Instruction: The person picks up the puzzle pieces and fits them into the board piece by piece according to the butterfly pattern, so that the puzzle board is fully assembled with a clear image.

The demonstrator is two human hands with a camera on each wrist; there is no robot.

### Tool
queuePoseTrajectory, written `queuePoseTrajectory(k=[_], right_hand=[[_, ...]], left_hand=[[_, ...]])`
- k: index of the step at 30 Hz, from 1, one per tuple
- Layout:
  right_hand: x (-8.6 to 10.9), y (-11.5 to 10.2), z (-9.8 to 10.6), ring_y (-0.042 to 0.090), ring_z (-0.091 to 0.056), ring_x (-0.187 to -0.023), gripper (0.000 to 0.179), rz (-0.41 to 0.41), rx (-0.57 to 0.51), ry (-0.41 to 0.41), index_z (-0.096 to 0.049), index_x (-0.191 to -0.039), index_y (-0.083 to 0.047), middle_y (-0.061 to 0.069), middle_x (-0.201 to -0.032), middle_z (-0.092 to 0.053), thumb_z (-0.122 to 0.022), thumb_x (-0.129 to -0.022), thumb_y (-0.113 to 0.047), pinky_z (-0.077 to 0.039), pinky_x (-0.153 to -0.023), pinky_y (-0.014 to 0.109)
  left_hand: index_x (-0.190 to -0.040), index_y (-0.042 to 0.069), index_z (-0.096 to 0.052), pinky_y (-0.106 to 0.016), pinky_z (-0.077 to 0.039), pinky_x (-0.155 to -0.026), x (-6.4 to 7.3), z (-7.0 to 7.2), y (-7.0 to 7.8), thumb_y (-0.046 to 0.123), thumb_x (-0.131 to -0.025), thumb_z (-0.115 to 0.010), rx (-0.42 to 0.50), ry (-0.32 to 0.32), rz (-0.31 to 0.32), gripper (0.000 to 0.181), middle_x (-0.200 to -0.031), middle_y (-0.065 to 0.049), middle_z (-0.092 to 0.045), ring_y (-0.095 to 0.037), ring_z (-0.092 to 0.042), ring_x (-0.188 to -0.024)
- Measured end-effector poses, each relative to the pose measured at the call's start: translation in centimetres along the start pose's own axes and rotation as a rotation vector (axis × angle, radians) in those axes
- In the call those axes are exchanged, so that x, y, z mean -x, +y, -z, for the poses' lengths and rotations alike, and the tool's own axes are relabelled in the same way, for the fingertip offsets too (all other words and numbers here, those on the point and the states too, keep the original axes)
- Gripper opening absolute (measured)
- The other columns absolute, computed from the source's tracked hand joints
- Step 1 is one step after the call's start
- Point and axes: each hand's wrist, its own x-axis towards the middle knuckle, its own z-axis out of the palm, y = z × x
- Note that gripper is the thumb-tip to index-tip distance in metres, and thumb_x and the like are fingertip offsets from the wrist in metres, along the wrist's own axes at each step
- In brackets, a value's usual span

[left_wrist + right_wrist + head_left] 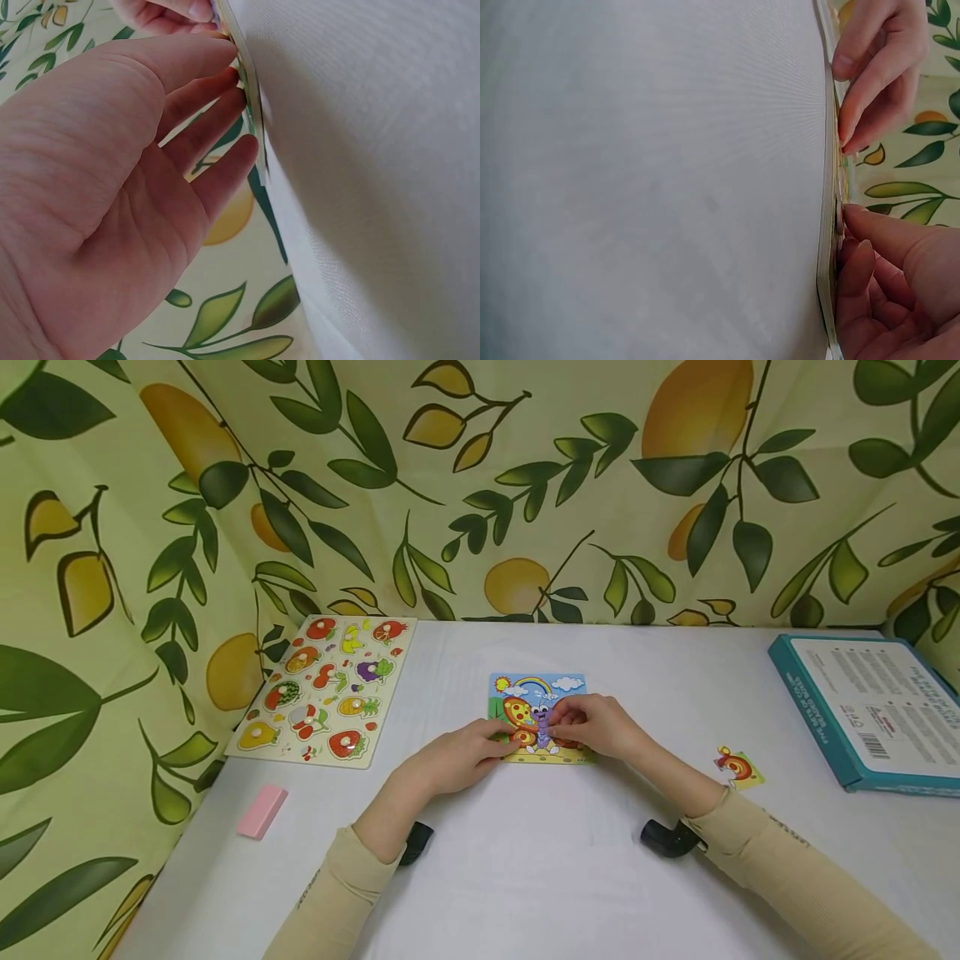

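A butterfly jigsaw puzzle [540, 689], with a rainbow and a sun along its top, lies flat on the white table. My left hand [461, 756] rests its fingertips on the lower left wing, fingers fairly straight; in the left wrist view the left hand [127, 157] reaches the board's edge. My right hand [600, 725] has curled fingers over the right wing, with thumb and forefinger pinching at a puzzle piece beside the purple body. The right hand [892, 285] hides most of that piece. A loose puzzle piece [738, 768] with a red and yellow spiral lies off to the right.
A fruit peg board [390, 693] lies at the left back, with a pink block [262, 812] in front of it. A teal-edged box [877, 693] lies at the right. Black curved objects [667, 838] show by both wrists. A leaf-patterned cloth [465, 485] hangs behind.
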Motion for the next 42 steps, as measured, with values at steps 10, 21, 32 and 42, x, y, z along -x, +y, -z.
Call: queuePoseTrajectory(k=[10,21,32,42], right_hand=[[-0.1,-0.1,-0.1,0.016,-0.051,-0.067,0.013,-0.019,-0.007,-0.006,-0.070,-0.088,-0.011,-0.001,-0.074,-0.059,-0.078,-0.085,-0.020,-0.042,-0.059,0.026],[0.0,-0.2,0.0,0.016,-0.050,-0.067,0.014,-0.007,-0.009,-0.028,-0.068,-0.089,-0.011,-0.001,-0.073,-0.057,-0.078,-0.084,-0.020,-0.040,-0.058,0.025],[0.3,-0.4,0.0,0.016,-0.047,-0.070,0.022,0.070,-0.018,-0.095,-0.065,-0.093,-0.010,-0.001,-0.076,-0.052,-0.081,-0.081,-0.019,-0.039,-0.061,0.024],[0.8,0.1,0.2,0.013,-0.048,-0.070,0.020,0.148,0.008,-0.101,-0.064,-0.095,-0.010,-0.003,-0.077,-0.053,-0.079,-0.083,-0.016,-0.040,-0.062,0.024]], left_hand=[[-0.134,0.014,-0.062,-0.036,-0.040,-0.106,-0.1,-0.1,-0.1,0.012,-0.099,-0.057,0.002,-0.002,-0.009,0.035,-0.138,-0.008,-0.053,-0.024,-0.046,-0.130],[-0.136,0.010,-0.059,-0.037,-0.039,-0.107,-0.2,-0.2,0.0,0.011,-0.099,-0.057,-0.013,-0.005,-0.034,0.037,-0.145,-0.006,-0.049,-0.023,-0.044,-0.133],[-0.143,0.027,-0.053,-0.037,-0.037,-0.107,-0.4,-0.3,0.5,0.016,-0.101,-0.053,-0.053,-0.051,-0.008,0.043,-0.145,-0.001,-0.047,-0.021,-0.040,-0.131],[-0.137,0.009,-0.058,-0.031,-0.036,-0.109,-1.8,-0.2,2.3,0.010,-0.100,-0.051,-0.065,-0.084,-0.067,0.038,-0.142,-0.005,-0.051,-0.018,-0.044,-0.133]])
